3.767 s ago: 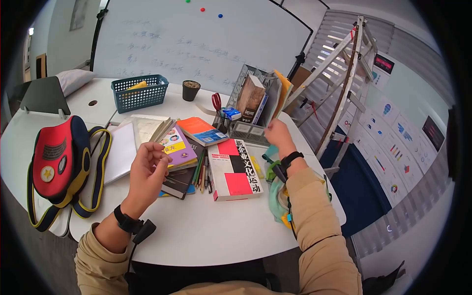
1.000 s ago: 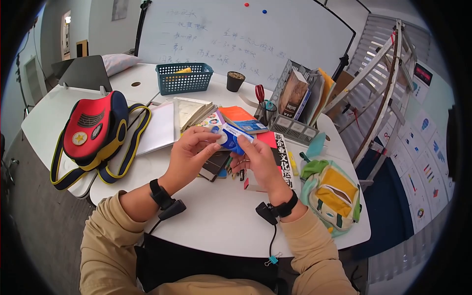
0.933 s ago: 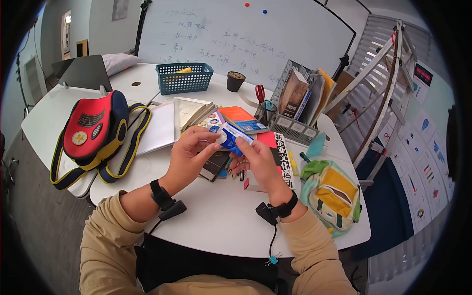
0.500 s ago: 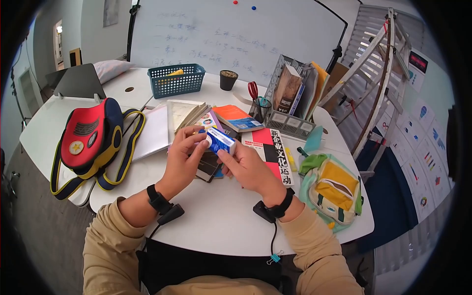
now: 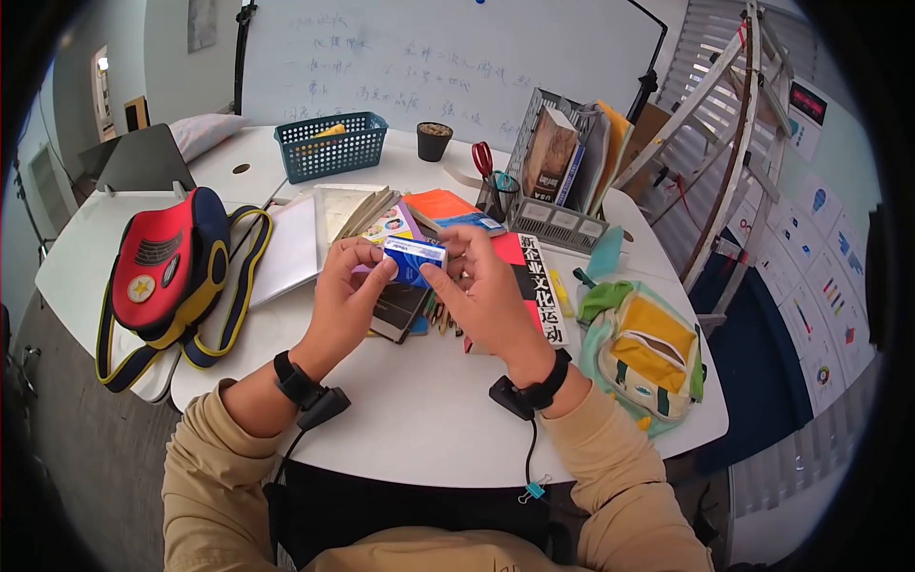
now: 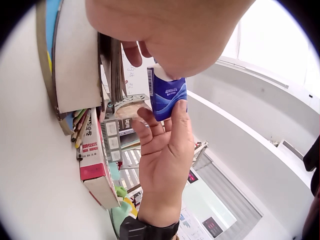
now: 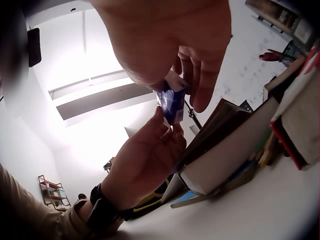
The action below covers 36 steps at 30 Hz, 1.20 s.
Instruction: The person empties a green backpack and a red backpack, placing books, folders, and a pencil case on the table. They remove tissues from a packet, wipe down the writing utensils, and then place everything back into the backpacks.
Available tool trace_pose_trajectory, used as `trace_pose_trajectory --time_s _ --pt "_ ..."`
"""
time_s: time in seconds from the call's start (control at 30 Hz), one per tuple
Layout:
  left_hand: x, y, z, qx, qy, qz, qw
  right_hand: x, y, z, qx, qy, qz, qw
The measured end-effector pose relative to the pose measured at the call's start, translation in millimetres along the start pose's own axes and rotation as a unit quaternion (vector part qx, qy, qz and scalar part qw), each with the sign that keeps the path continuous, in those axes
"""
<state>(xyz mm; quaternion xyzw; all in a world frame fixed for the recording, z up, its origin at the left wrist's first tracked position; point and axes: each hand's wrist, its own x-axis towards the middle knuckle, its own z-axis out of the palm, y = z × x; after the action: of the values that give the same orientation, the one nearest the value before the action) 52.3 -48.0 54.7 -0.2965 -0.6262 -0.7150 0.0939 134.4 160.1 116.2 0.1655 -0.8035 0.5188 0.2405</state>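
A small blue-and-white pocket tissue pack (image 5: 415, 259) is held up over the table between both hands. My left hand (image 5: 345, 291) pinches its left end between thumb and fingers. My right hand (image 5: 488, 303) grips the other end, thumb low on the near face and fingers behind. In the left wrist view, the pack (image 6: 167, 95) shows white wavy lines on its blue face. The right wrist view has the pack (image 7: 172, 102) in shade, with part of it hidden by the right hand. Below and behind the hands lie a white-red-black book (image 5: 541, 286) and several pencils (image 5: 440, 316).
A wire file organizer (image 5: 562, 221) and pen cup with red scissors (image 5: 482, 160) stand behind. Further left are a plant pot (image 5: 434, 145) and teal basket (image 5: 329, 157). A red backpack (image 5: 157, 272) lies left, a green-yellow backpack (image 5: 648, 357) right; a stepladder (image 5: 729, 162) stands beyond.
The pack, earlier by the pen cup, is now between both hands. Over the last second the hands have turned it so its long face lies more level, and the view has shifted slightly.
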Motion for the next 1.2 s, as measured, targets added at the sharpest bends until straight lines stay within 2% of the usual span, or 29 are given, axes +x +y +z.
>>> trace_pose_trajectory --time_s 0.03,0.07,0.13,0.3,0.63,0.7,0.8,0.9,1.03,1.1,1.13,1.2 --pt "0.7 0.6 -0.7 0.009 -0.001 -0.002 1.000 1.1 -2.0 0.4 0.013 0.022 -0.030 0.999" --pt "0.9 1.9 -1.2 -0.013 -0.001 -0.034 0.999 2.2 -5.4 -4.9 0.021 -0.006 -0.024 0.999" --pt "1.7 7.6 -2.9 -0.054 0.000 -0.097 0.994 3.3 -8.9 -8.2 -0.034 -0.031 -0.083 0.995" --pt "3.5 7.3 -6.3 -0.094 -0.023 -0.126 0.987 3.9 -4.5 -10.3 -0.066 -0.028 -0.152 0.986" --pt "5.8 7.9 -6.1 -0.045 -0.039 -0.044 0.997 3.7 -5.2 -18.8 -0.067 -0.023 -0.133 0.989" --pt "8.4 9.4 -7.0 -0.059 -0.036 -0.061 0.996 3.7 -7.9 -18.3 -0.071 -0.006 -0.132 0.989" --pt "7.1 10.8 -5.3 -0.060 -0.018 -0.063 0.996 8.6 1.1 -15.2 0.031 0.007 -0.091 0.995" --pt "5.5 6.8 -5.4 -0.047 -0.010 -0.060 0.997 7.8 2.4 -22.6 0.141 -0.062 0.004 0.988" --pt "5.0 4.9 -2.3 -0.049 0.004 -0.056 0.997 9.0 8.0 -25.9 0.067 -0.080 0.011 0.994" --pt "5.3 7.7 -2.1 -0.109 -0.018 -0.080 0.991 8.6 6.4 -25.5 0.052 -0.079 0.010 0.996" --pt "5.4 8.8 -2.3 -0.139 -0.028 -0.093 0.986 8.9 7.4 -24.8 0.034 -0.071 -0.007 0.997" --pt "6.3 4.7 -3.3 -0.099 -0.020 -0.083 0.991 10.0 10.1 -22.8 -0.002 -0.055 -0.043 0.998"
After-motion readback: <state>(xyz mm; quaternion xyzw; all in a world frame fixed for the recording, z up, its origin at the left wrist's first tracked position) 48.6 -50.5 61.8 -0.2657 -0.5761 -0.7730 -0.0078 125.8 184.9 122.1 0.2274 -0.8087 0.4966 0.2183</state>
